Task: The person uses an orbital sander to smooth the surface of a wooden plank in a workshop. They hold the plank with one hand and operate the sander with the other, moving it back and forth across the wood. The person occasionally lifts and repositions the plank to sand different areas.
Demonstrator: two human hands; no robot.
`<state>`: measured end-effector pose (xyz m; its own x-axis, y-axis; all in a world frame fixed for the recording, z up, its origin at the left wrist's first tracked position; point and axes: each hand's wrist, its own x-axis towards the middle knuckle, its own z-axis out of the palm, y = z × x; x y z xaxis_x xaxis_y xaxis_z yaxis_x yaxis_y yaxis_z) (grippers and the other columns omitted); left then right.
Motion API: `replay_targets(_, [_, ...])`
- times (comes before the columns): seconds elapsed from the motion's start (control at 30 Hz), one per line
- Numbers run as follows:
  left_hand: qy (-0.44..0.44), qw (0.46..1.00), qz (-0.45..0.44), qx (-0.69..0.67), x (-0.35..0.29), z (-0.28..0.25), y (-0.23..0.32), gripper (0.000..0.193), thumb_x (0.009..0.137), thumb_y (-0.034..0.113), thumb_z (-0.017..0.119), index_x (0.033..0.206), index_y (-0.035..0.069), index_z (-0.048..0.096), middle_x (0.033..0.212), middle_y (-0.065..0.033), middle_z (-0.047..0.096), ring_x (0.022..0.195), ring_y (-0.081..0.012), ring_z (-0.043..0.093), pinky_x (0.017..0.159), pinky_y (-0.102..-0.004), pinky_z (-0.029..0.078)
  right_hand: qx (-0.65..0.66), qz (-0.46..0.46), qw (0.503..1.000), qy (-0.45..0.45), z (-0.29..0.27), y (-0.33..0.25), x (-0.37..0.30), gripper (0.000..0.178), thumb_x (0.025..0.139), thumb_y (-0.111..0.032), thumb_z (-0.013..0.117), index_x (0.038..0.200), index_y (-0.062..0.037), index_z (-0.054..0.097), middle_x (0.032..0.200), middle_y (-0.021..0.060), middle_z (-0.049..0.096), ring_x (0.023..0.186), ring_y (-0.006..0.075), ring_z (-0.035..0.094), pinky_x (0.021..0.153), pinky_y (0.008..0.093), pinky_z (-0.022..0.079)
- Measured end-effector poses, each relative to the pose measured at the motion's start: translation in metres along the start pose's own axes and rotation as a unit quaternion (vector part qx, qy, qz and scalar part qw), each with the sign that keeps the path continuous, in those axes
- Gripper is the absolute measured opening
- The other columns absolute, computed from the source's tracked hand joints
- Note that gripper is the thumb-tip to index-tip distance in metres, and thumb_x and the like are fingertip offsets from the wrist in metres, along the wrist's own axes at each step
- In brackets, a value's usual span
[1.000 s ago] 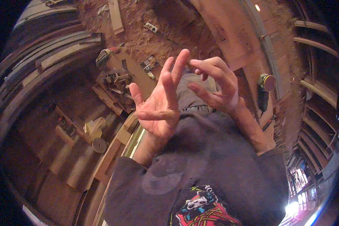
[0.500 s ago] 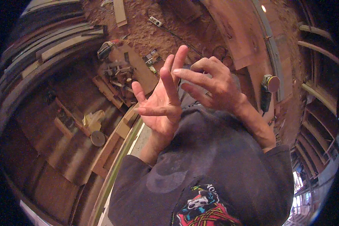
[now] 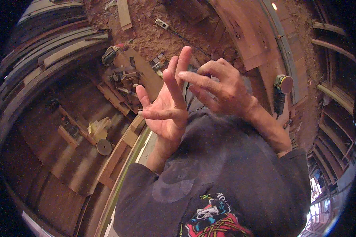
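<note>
My left hand (image 3: 167, 112) is held up in front of my chest, palm turned upward and fingers spread, with nothing in it. My right hand (image 3: 228, 89) reaches across from the right. Its index finger is stretched out, and the tip meets, or nearly meets, the raised fingers of the left. The other right fingers are loosely bent and apart, holding nothing. Both forearms come out of the dark sleeves of my shirt (image 3: 233, 150).
Right of me, a sander (image 3: 281, 94) with a round yellowish pad lies on a wooden surface beside a broad wooden slab (image 3: 245, 29). At left are stacked boards (image 3: 69, 54), a work surface with a round disc (image 3: 104, 147), and a power tool (image 3: 111, 54). Shavings and a power strip (image 3: 161, 23) lie ahead.
Both hands keep nearly the same pose and have shifted very slightly left in the picture. The surroundings have shifted a little as well.
</note>
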<state>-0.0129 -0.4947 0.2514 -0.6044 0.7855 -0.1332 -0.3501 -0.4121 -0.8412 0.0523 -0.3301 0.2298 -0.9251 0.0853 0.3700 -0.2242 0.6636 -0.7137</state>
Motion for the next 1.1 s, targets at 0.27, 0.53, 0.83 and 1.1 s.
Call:
replay_targets(0.27, [-0.009, 1.000, -0.005, 0.000, -0.002, 0.000, 0.002, 0.099, 0.099, 0.047, 0.060, 0.168, 0.025, -0.007, 0.176, -0.0003, -0.009, 0.148, -0.0400, 0.041, 0.068, -0.0372, 0.071, 0.007, -0.019, 1.000, -0.021, 0.001, 0.002, -0.005, 0.046, 0.084, -0.013, 0.078, 0.129, -0.0177, 0.072, 0.089, 0.0003, 0.062, 0.075, 0.0172, 0.061, 0.069, 0.0338, 0.048])
replay_targets(0.53, [-0.010, 1.000, 0.004, 0.009, -0.006, 0.000, 0.002, 0.099, 0.098, 0.041, 0.061, 0.168, 0.025, -0.008, 0.176, -0.0006, -0.007, 0.148, -0.0395, 0.042, 0.069, -0.0377, 0.071, 0.012, -0.057, 0.998, -0.021, 0.006, 0.001, -0.010, 0.045, 0.083, -0.016, 0.075, 0.128, -0.0203, 0.071, 0.085, 0.0001, 0.060, 0.074, 0.0177, 0.062, 0.067, 0.0353, 0.050])
replay_targets(0.83, [-0.018, 1.000, 0.008, 0.014, -0.010, -0.002, 0.003, 0.098, 0.099, 0.034, 0.062, 0.168, 0.025, -0.006, 0.176, -0.0002, -0.007, 0.149, -0.0395, 0.041, 0.070, -0.0368, 0.071, -0.013, -0.011, 0.999, -0.032, 0.002, -0.001, -0.005, 0.047, 0.084, -0.011, 0.079, 0.130, -0.0169, 0.071, 0.090, 0.0036, 0.062, 0.076, 0.0210, 0.061, 0.067, 0.0353, 0.049])
replay_targets(1.1, [-0.013, 0.999, 0.006, 0.030, -0.012, -0.003, 0.007, 0.097, 0.098, 0.029, 0.064, 0.168, 0.020, -0.001, 0.176, -0.0004, -0.007, 0.150, -0.0391, 0.039, 0.069, -0.0358, 0.071, -0.040, 0.006, 0.999, -0.029, 0.004, -0.001, 0.002, 0.045, 0.085, -0.012, 0.078, 0.129, -0.0166, 0.072, 0.089, 0.0036, 0.061, 0.075, 0.0220, 0.060, 0.070, 0.0365, 0.051])
